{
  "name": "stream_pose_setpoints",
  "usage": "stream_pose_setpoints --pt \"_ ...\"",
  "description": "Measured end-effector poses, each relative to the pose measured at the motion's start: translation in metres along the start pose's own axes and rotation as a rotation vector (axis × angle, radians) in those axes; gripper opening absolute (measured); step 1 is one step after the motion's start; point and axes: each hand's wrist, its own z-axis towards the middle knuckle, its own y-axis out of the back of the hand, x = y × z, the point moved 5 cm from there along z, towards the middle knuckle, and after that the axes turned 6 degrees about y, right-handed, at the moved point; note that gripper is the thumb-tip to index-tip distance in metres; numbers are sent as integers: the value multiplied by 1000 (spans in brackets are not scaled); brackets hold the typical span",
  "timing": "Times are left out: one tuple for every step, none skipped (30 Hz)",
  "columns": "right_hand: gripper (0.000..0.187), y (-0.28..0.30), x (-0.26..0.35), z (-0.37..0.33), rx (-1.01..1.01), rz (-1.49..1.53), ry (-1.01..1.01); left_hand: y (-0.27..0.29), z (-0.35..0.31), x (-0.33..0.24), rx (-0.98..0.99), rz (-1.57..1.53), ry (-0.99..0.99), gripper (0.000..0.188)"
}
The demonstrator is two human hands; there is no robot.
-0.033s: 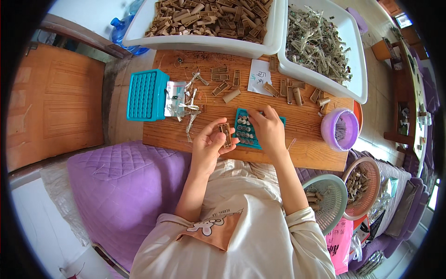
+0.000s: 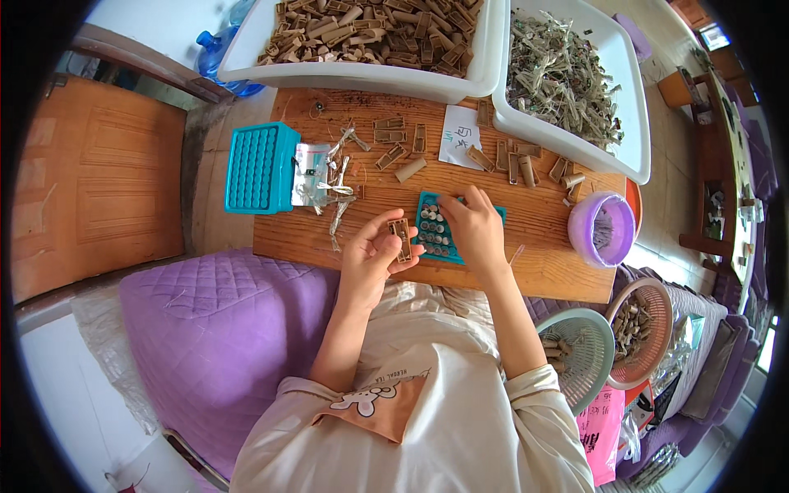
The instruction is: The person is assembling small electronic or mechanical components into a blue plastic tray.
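My left hand (image 2: 370,259) holds a small brown oblong plastic casing (image 2: 400,240) between thumb and fingers, its hollow side facing up. To its right, a shallow teal tray (image 2: 500,215) lies on the wooden table, holding rows of small round silver pieces (image 2: 434,229) that look like button cells. Over the tray's far part, my right hand (image 2: 477,228) has its thumb and index finger pinched together among these pieces. Whatever sits between those fingertips is too small and covered to make out.
Two white tubs, one of brown casings (image 2: 370,41), one of wired parts (image 2: 563,82), stand at the back. Loose casings (image 2: 390,156) and white wire bundles (image 2: 337,187) lie beyond my hands. A teal block (image 2: 255,168) is left; a purple bowl (image 2: 602,230) and baskets (image 2: 588,345) stand right.
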Motion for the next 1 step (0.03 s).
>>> stream_pose_setpoints --pt "16 -1 1 1 2 2 4 1 0 1 6 13 17 42"
